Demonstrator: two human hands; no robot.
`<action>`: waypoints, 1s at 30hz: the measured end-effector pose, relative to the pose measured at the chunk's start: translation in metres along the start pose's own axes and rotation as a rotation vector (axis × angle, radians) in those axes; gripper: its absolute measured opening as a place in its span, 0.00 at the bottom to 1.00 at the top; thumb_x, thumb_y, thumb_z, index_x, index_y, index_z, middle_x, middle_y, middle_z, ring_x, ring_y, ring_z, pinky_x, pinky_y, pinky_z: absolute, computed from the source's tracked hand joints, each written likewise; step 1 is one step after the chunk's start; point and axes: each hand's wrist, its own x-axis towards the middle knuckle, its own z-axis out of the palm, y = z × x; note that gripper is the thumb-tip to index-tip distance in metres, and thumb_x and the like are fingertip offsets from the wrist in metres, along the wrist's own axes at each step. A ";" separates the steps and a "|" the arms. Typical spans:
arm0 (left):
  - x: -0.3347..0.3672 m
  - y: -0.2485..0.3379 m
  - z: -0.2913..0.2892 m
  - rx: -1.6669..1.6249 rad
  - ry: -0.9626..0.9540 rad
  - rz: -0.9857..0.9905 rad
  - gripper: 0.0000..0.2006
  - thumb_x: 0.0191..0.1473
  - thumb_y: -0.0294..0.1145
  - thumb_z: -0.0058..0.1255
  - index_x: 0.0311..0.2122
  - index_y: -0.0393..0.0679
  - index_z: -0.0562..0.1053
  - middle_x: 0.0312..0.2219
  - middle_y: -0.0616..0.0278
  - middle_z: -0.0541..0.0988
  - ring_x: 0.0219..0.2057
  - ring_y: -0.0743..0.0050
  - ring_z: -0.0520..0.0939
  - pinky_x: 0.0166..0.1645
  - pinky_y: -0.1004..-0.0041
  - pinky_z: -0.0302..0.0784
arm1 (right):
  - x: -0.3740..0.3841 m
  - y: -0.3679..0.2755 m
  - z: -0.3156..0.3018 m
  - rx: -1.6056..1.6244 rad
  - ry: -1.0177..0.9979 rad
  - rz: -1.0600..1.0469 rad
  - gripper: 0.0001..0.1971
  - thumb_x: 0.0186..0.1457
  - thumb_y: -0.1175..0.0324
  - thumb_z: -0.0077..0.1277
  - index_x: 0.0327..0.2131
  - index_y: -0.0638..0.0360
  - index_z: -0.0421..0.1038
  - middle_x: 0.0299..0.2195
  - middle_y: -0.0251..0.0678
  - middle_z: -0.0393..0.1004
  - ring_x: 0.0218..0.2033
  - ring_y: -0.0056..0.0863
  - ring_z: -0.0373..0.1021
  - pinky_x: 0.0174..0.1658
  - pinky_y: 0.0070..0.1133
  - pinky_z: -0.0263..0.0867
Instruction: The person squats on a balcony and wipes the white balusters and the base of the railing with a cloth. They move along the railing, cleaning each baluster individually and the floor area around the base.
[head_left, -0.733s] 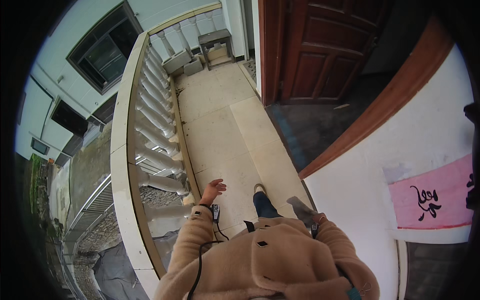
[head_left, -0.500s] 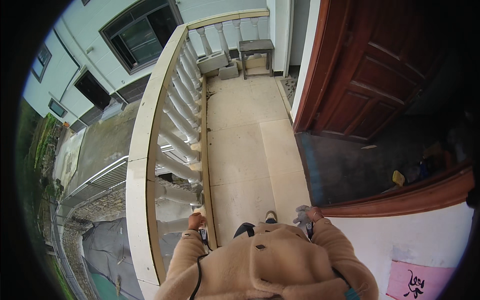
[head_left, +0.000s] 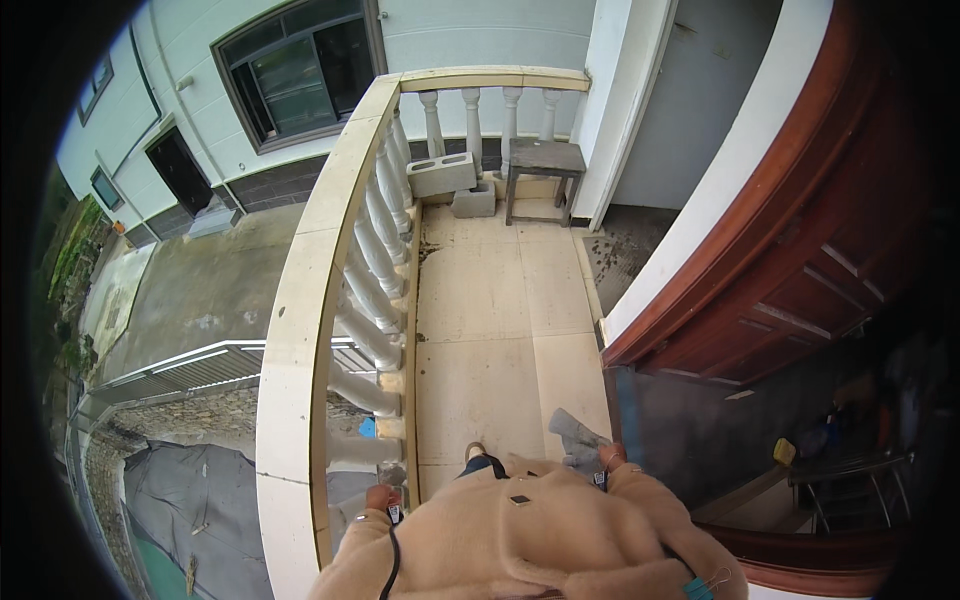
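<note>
Pale floor tiles [head_left: 470, 390] run along a narrow balcony beside a stone railing [head_left: 290, 400], ending at a wooden stool [head_left: 545, 160] and two gray blocks [head_left: 441, 174] in the far corner. Walking here, a person in a tan coat [head_left: 580, 530] carries a gray cloth [head_left: 575, 435], possibly a glove, low on the right side, near the threshold of a doorway with a red-brown door [head_left: 800, 300]. The right hand [head_left: 611, 457] pinches the cloth at its near end, leaving the rest jutting forward over the tiles. The left hand [head_left: 380, 496] hangs just beside the railing, its fingers seemingly curled; whether they press together or hold anything cannot be told. Moments earlier that hand was held out with fingers spread; it has since dropped lower. A different shoe [head_left: 474, 451] now leads, and the stool looms larger than before. The advance appears to have brought the cloth level with the doorway, judged to be carried rather than put to use.
</note>
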 end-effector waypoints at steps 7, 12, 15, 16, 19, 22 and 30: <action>0.116 0.278 0.133 0.129 -0.102 0.306 0.21 0.60 0.34 0.48 0.57 0.38 0.70 0.33 0.58 0.83 0.31 0.70 0.84 0.30 0.73 0.76 | 0.051 -0.114 -0.033 -0.021 -0.049 -0.009 0.30 0.55 0.48 0.51 0.47 0.69 0.76 0.50 0.59 0.74 0.53 0.55 0.71 0.54 0.38 0.67; 0.163 0.373 0.217 0.127 -0.220 0.372 0.21 0.60 0.32 0.47 0.57 0.38 0.69 0.36 0.57 0.84 0.34 0.68 0.85 0.34 0.70 0.78 | 0.121 -0.176 -0.048 -0.168 -0.100 0.030 0.31 0.54 0.46 0.52 0.48 0.68 0.76 0.51 0.58 0.73 0.53 0.52 0.71 0.55 0.37 0.67; 0.191 0.404 0.234 0.197 -0.207 0.153 0.21 0.60 0.32 0.47 0.57 0.38 0.69 0.36 0.56 0.83 0.35 0.67 0.85 0.35 0.68 0.79 | 0.179 -0.219 -0.056 -0.205 -0.174 0.028 0.29 0.56 0.46 0.48 0.47 0.65 0.76 0.50 0.57 0.74 0.54 0.49 0.71 0.56 0.34 0.66; 0.199 0.414 0.232 0.182 -0.207 0.066 0.19 0.60 0.32 0.46 0.56 0.39 0.70 0.37 0.56 0.83 0.35 0.65 0.85 0.34 0.69 0.79 | 0.202 -0.240 -0.065 -0.307 -0.233 -0.166 0.29 0.57 0.45 0.46 0.47 0.63 0.77 0.50 0.57 0.74 0.54 0.49 0.71 0.57 0.34 0.66; 0.219 0.458 0.230 0.050 -0.088 -0.061 0.18 0.60 0.31 0.45 0.55 0.40 0.70 0.38 0.55 0.82 0.34 0.64 0.85 0.34 0.68 0.80 | 0.256 -0.313 -0.101 -0.735 -0.321 -0.544 0.18 0.62 0.61 0.40 0.48 0.55 0.77 0.49 0.45 0.78 0.50 0.41 0.75 0.51 0.36 0.72; 0.235 0.517 0.246 -0.105 -0.106 0.136 0.18 0.61 0.29 0.44 0.56 0.41 0.68 0.38 0.54 0.82 0.34 0.63 0.84 0.36 0.68 0.82 | 0.295 -0.413 -0.147 -0.493 -0.197 -0.456 0.22 0.59 0.54 0.45 0.47 0.60 0.77 0.48 0.49 0.77 0.49 0.46 0.75 0.53 0.37 0.70; 0.258 0.679 0.379 -0.130 -0.512 0.168 0.25 0.67 0.44 0.43 0.62 0.40 0.63 0.49 0.50 0.78 0.49 0.57 0.81 0.50 0.59 0.80 | 0.307 -0.704 -0.203 -0.210 -0.089 -0.713 0.22 0.57 0.51 0.50 0.45 0.61 0.70 0.39 0.54 0.79 0.42 0.56 0.74 0.47 0.43 0.70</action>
